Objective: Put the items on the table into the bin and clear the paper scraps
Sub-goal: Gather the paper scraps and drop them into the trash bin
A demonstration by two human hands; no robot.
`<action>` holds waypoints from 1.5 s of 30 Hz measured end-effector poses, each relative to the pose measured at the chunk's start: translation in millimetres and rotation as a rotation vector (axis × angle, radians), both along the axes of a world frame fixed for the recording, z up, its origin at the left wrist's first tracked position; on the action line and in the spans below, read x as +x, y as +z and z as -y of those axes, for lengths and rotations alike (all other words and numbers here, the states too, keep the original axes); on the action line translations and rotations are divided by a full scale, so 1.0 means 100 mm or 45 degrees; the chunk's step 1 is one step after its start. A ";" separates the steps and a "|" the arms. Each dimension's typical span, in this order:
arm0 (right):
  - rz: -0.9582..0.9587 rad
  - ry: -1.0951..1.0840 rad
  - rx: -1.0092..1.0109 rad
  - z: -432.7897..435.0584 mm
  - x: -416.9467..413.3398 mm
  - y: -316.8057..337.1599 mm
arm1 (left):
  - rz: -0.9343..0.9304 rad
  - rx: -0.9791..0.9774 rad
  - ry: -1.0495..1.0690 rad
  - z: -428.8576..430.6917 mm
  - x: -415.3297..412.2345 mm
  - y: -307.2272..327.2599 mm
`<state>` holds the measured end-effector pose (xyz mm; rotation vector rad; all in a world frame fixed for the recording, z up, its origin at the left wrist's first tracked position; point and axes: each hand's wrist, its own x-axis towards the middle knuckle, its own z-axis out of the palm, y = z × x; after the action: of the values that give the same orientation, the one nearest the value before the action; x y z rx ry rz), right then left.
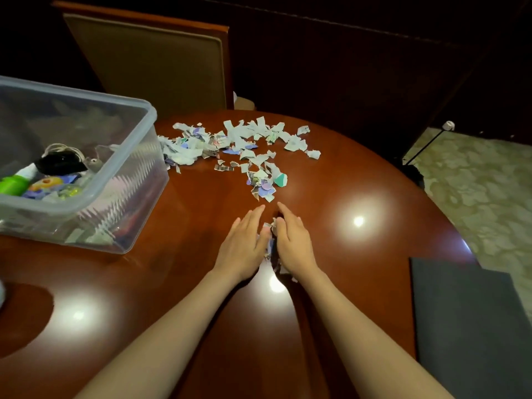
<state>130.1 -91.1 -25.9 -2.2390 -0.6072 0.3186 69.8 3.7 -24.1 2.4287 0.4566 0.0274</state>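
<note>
On the glossy reddish-brown wooden surface, nearest the person, the left hand and right hand lie side by side with fingers straight and palms turned toward each other. They press a small clump of scraps between them; neither hand curls round it. To the left, a little farther off, stands the clear plastic bin, rectangular with rounded corners and a thick rim. It holds a green cylinder, an orange and yellow item, a black object, a coiled white cord and some bits of torn paper. Beyond the fingertips the loose paper scraps spread in a ragged band of white, purple and teal pieces, reaching the bin's right wall and lying across the far part of the surface. A flat grey pad sits at the right edge, above patterned pale carpet. Farthest back is a wood-framed chair with an olive padded back.
</note>
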 end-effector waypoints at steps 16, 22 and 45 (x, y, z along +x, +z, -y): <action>0.394 -0.169 -0.322 -0.54 1.78 0.05 | -0.145 0.160 0.830 -1.69 1.21 0.29; 0.334 -0.144 -0.410 -0.72 2.21 -0.01 | -0.435 0.310 0.699 -1.78 1.22 0.01; 0.342 0.349 -0.140 -0.74 2.16 -0.10 | -0.476 0.170 1.038 -1.93 1.33 0.11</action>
<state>346.0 -16.9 -35.5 -2.3234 -1.0676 0.1911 202.4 197.2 -13.3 2.2043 1.6242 -0.0483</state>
